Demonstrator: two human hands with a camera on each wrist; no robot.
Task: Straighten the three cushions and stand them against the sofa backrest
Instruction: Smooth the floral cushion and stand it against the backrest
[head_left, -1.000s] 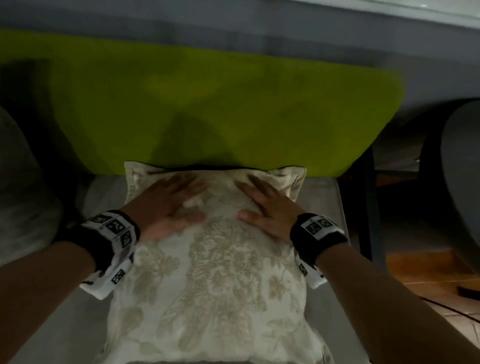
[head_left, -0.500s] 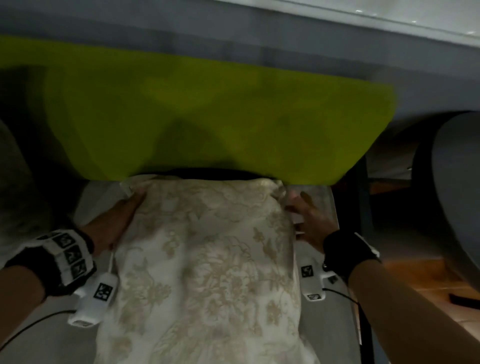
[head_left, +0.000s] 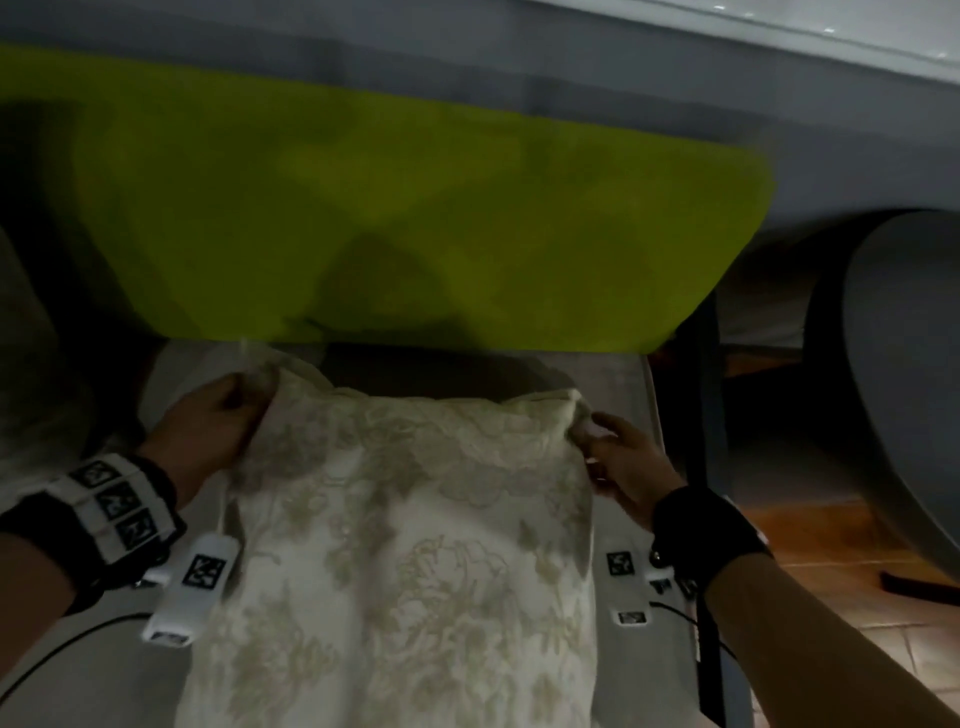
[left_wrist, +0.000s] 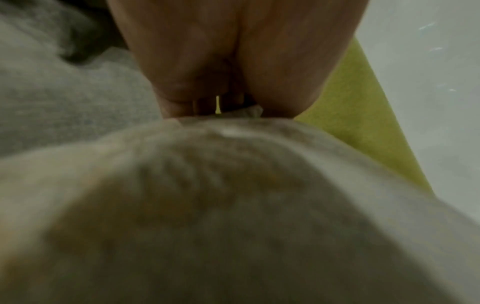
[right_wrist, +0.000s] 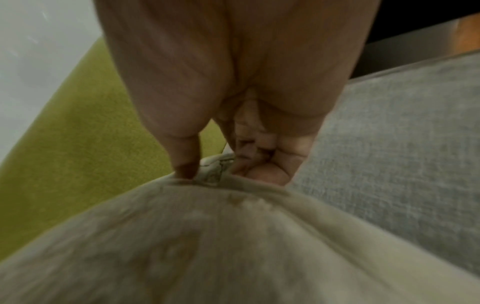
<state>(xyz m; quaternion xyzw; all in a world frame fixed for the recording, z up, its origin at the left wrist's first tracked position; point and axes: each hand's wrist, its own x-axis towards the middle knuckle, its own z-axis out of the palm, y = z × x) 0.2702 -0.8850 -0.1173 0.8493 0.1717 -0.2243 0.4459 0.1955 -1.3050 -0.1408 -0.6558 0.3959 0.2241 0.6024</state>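
Note:
A cream cushion (head_left: 410, 530) with a pale floral pattern lies on the grey sofa seat (head_left: 618, 374), its far edge lifted a little short of the lime-green backrest (head_left: 395, 218). My left hand (head_left: 228, 410) pinches its far left corner. My right hand (head_left: 597, 436) pinches the far right corner. In the left wrist view the left hand (left_wrist: 221, 109) closes on the cushion (left_wrist: 233, 205) corner. The right wrist view shows thumb and fingers of my right hand (right_wrist: 215, 170) clamped on the cushion (right_wrist: 233, 236) flange. Only part of a second pale cushion (head_left: 31, 364) shows at the left edge.
A dark sofa frame post (head_left: 701, 415) runs down the seat's right side. A large grey rounded object (head_left: 914, 364) stands to the right over the brown tiled floor (head_left: 857, 597). A grey wall (head_left: 467, 57) rises behind the backrest.
My hands went from lying flat on top of the cushion to its two far corners and took hold of them. The far edge has pulled back from the backrest and lifted.

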